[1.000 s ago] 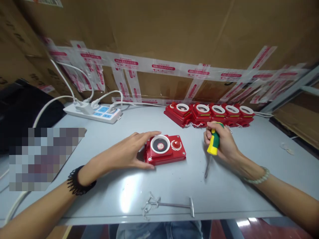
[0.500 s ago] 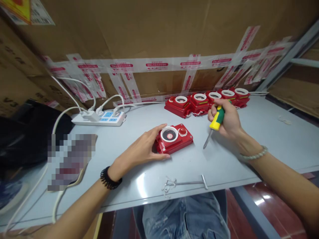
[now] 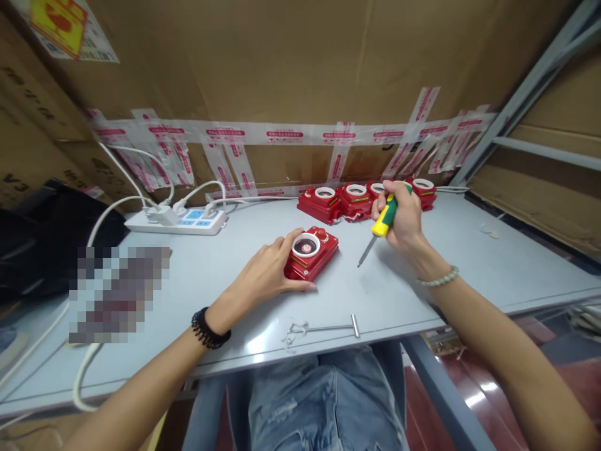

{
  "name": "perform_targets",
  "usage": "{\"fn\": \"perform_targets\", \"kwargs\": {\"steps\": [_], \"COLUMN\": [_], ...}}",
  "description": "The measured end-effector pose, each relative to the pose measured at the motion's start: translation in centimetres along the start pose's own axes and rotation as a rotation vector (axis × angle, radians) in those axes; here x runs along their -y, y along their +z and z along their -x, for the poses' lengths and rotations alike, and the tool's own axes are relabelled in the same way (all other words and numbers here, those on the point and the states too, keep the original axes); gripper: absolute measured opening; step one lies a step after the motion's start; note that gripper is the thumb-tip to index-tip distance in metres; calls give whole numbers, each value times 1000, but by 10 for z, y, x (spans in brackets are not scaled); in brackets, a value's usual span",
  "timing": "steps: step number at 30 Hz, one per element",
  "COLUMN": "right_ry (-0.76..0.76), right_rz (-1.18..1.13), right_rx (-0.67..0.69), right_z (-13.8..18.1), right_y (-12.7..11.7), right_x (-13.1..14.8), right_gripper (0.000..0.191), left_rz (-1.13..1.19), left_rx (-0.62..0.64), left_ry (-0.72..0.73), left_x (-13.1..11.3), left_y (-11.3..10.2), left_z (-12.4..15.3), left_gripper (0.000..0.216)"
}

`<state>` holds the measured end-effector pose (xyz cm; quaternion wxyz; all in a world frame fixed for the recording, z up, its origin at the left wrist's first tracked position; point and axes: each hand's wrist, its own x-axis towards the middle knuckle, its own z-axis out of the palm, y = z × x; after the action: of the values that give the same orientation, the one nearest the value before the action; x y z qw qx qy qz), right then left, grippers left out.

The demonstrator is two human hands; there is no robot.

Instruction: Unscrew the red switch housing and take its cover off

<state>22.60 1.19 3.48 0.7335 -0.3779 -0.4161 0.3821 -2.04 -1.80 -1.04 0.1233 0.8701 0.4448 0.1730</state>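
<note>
My left hand grips the left side of a red box, thumb along the near edge and fingers at the far edge. This box lies on the table, with a white-ringed round window and a small red knob on top. In my right hand is a screwdriver with a yellow and green handle. Its shaft slants down to the left, and the tip is to the right of the box, apart from it. Behind, several similar red boxes stand in a row, some partly hidden by my right hand.
A T-shaped metal tool lies near the front edge beside thin white strands. At the back left sits a white power strip with plugs and cables. A pixelated object rests on the left. Taped cardboard walls the back.
The view has shifted, so most things appear further left. Under my left hand the red box has turned anticlockwise, its knob end now pointing more away from me. My right hand still holds the screwdriver.
</note>
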Motion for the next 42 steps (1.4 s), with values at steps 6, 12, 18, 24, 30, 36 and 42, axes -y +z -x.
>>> {"fn": "perform_targets", "kwargs": {"steps": [6,12,18,24,30,36,42], "right_ry": [-195,-418,-475,-590,-584,-562,-532], "right_rz": [12,55,127,280,337,327,228], "right_rx": [184,227,241,260,250,248,240], "right_z": [23,43,42,52,60,61,58], "right_y": [41,60,73,82,72,65,63], "right_x": [8,9,13,17,23,19,15], "right_gripper": [26,22,23,22,21,19,19], "left_rz": [46,184,-16,-58,140,241,78], "left_rx": [-28,-62,-153,-241,-77,31,-75], "left_ry": [39,297,225,242,261,260,81], "left_x": [-3,4,-9,-12,6,12,11], "left_y": [-10,-27,-19,-14,-11,-6,-11], "left_z": [6,4,-2,-7,-15,-25,-16], "left_gripper": [89,63,33,42,77,77,73]}}
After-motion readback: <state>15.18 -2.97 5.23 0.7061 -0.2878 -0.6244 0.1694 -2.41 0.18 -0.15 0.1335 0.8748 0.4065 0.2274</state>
